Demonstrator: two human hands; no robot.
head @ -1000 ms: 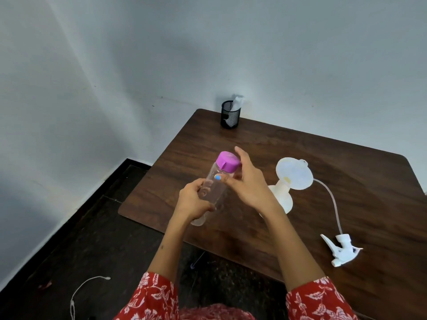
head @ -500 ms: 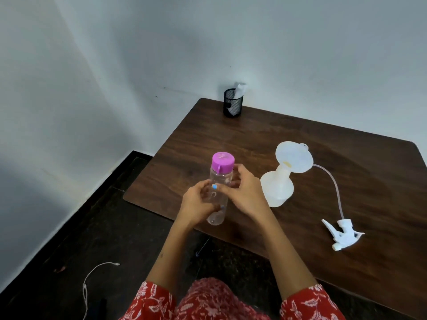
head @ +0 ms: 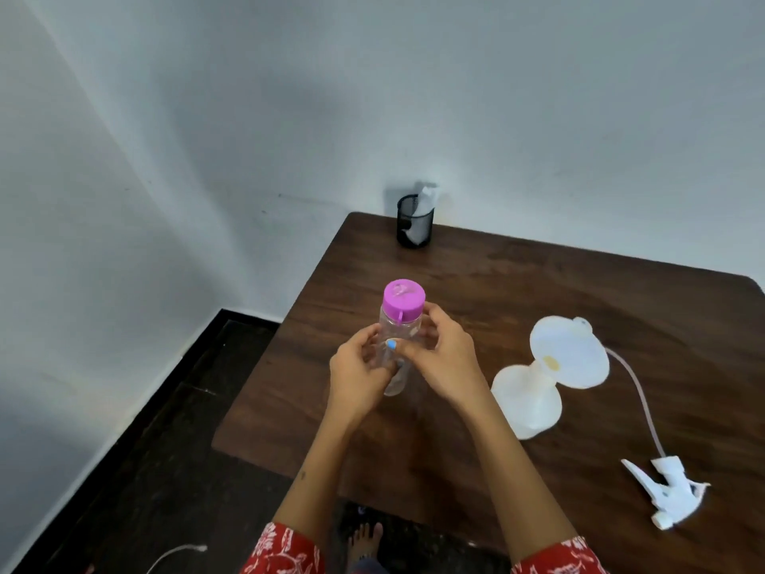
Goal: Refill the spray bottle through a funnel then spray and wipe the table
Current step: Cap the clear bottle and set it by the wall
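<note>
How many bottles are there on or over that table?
2. A clear bottle with a purple cap, held in both hands near the table's left edge, and a white spray bottle with a funnel in it, standing to the right.

Plain room: wooden table (head: 579, 283), pen holder (head: 414, 225).

No readable text, labels, brands or numbers anywhere.

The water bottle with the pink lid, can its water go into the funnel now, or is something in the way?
The pink lid is on the water bottle, blocking the water. Both hands, left hand and right hand, hold it. The funnel looks unblocked.
</note>
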